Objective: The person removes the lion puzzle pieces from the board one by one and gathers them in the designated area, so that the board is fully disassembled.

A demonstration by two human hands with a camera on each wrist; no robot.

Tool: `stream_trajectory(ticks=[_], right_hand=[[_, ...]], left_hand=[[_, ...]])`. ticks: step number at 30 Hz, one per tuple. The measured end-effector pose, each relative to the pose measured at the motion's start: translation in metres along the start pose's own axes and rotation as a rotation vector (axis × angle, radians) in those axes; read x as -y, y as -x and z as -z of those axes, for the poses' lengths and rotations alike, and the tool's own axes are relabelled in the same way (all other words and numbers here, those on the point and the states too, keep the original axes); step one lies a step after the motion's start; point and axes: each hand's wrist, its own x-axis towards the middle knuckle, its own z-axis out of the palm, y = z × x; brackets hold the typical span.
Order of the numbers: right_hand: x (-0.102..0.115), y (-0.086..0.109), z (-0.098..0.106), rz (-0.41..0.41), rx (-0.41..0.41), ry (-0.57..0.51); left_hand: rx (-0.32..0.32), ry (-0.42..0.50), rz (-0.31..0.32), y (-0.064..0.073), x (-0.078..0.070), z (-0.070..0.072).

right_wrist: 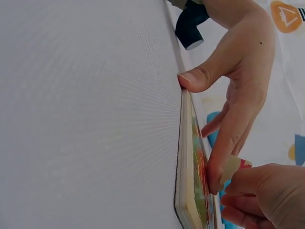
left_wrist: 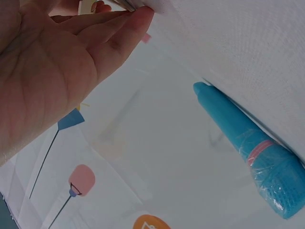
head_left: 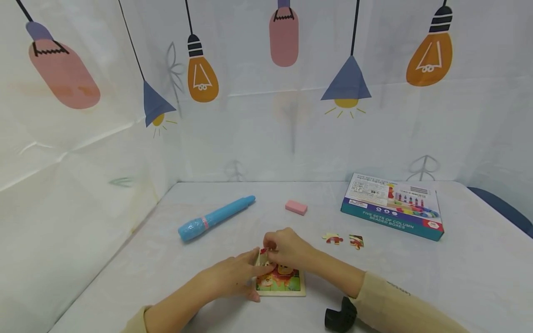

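A small wooden jigsaw puzzle (head_left: 281, 293) with a bright cartoon picture lies flat on the white table. My left hand (head_left: 234, 277) rests along its left side, thumb at the near corner and index finger pressing on the picture. The left wrist view shows that hand's fingers straight. Over the puzzle's far left part, my right hand (head_left: 291, 249) pinches a puzzle piece (right_wrist: 230, 168) between thumb and fingers. The piece shows a pale face and a bit of red in the right wrist view. Two loose puzzle pieces (head_left: 333, 238) lie apart to the right.
A blue microphone-shaped toy (head_left: 216, 218) in clear wrap lies back left. Behind the puzzle is a pink block (head_left: 296, 207). A beaded-boxes carton (head_left: 391, 206) stands back right. One black curved device (head_left: 341, 316) sits by the right sleeve. A lamp-printed sheet (head_left: 258, 129) hangs behind.
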Motion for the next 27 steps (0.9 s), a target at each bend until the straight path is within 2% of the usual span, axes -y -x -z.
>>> stream_trajectory(ticks=[7,19,27], right_hand=[[0.001,0.001,0.0,-0.014,-0.006,-0.056],[0.0,0.0,0.004,-0.044,-0.053,0.096],[-0.004,0.004,0.018,-0.039,-0.034,0.076]], left_hand=[[-0.005,-0.01,-0.015,0.0,0.001,-0.001],[-0.005,-0.005,-0.008,0.0,0.0,-0.001],[0.004,-0.004,0.005,-0.001,0.001,0.0]])
